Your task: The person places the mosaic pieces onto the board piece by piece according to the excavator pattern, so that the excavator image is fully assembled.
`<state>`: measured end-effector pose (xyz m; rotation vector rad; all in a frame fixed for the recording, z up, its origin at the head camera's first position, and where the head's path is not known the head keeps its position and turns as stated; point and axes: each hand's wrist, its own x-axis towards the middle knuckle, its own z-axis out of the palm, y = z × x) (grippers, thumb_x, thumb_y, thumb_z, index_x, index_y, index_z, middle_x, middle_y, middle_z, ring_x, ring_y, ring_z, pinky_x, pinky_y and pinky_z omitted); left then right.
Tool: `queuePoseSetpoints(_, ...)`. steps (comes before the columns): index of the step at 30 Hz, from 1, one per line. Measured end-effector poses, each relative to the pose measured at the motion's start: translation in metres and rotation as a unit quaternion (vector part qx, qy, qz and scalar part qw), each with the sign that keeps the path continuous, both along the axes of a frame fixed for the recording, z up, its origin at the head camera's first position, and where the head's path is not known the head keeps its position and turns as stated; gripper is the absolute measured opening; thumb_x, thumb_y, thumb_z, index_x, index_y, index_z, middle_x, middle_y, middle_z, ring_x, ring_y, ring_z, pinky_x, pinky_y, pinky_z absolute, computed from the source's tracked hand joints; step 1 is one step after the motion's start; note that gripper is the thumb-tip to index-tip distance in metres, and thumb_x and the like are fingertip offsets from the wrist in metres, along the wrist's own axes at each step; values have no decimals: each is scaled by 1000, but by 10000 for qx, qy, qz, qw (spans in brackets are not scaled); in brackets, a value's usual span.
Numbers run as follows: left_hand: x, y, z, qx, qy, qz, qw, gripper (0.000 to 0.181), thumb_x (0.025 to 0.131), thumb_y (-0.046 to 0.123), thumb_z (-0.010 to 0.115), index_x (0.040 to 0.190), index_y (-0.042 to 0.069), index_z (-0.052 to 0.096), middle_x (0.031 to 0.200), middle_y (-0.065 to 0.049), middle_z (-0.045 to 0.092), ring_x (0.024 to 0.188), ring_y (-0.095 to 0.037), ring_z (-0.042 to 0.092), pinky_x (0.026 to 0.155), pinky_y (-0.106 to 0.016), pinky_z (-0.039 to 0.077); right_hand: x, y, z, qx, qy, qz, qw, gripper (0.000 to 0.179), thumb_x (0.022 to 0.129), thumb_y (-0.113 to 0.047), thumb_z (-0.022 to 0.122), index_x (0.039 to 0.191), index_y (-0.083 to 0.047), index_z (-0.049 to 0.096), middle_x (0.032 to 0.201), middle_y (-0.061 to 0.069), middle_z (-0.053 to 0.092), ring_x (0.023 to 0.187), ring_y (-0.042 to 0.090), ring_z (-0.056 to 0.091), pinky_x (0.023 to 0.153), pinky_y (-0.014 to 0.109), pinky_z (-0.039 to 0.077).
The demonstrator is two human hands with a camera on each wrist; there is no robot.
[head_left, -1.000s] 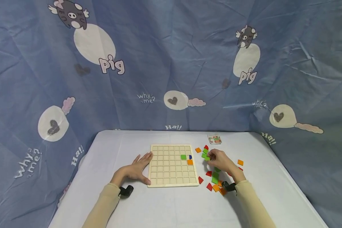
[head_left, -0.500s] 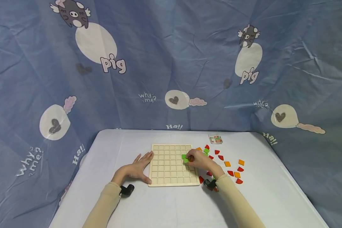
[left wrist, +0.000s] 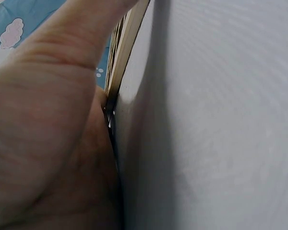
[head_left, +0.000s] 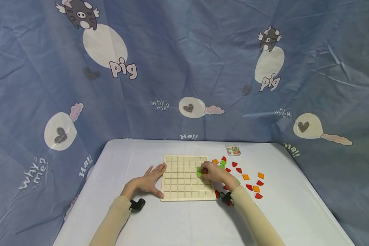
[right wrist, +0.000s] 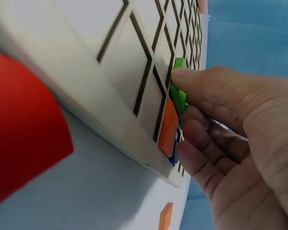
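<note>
My right hand (head_left: pixel 215 171) is over the right side of the wooden grid board (head_left: pixel 184 187), pinching a green square tile (right wrist: pixel 179 98) between thumb and fingers. That tile lies at a cell just in front of another green tile (head_left: pixel 198 168). In the right wrist view, an orange square tile (right wrist: pixel 169 127) and a blue piece (right wrist: pixel 173 155) sit in cells beside my fingers. My left hand (head_left: pixel 146 182) is spread along the board's left edge, its fingertips and thumb touching the rim. The left wrist view mostly shows its palm side (left wrist: pixel 38 129) and the white tabletop.
Right of the board lie loose red quarter-round pieces (head_left: pixel 249 187), orange squares (head_left: pixel 245 177) and green squares (head_left: pixel 223 163). A small picture card (head_left: pixel 233 150) is at the table's back. Patterned blue cloth (head_left: pixel 160 75) hangs behind the white table (head_left: pixel 141 222).
My right hand has moved left from the loose tiles onto the board, carrying the green tile, and has lowered it slightly to its cell. The left hand stays at the board's edge.
</note>
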<state>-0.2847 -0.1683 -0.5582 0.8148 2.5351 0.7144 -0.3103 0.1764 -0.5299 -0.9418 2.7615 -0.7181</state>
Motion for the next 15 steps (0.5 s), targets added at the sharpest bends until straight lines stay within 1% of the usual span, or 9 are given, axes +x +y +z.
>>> queuePoseSetpoints(6, 1, 1, 0, -63, 19, 4, 10000, 135, 63, 59, 83, 155, 5, 1, 164, -10, -6, 151, -28, -6, 120, -54, -11, 0, 0, 2, 30, -187, -40, 9998, 16, 83, -14, 76, 97, -10, 70, 94, -1, 61, 80, 9, 54, 70, 21, 50)
queuePoseSetpoints(11, 1, 1, 3, -19, -9, -9, 10000, 135, 63, 57, 83, 155, 4, 1, 163, -11, -7, 151, -29, -6, 120, -55, -11, 0, -1, 1, 194, 32, 11, 9998, 16, 83, -16, 76, 97, -11, 70, 95, -1, 61, 81, 8, 54, 71, 22, 51)
queuePoseSetpoints(15, 2, 0, 3, -24, 3, -20, 10000, 134, 63, 58, 83, 155, 3, 1, 163, -11, -6, 151, -29, -6, 120, -55, -11, 1, -1, 0, 229, 136, -34, 9996, 16, 83, -16, 76, 97, -10, 71, 96, -1, 63, 86, 10, 58, 76, 25, 53)
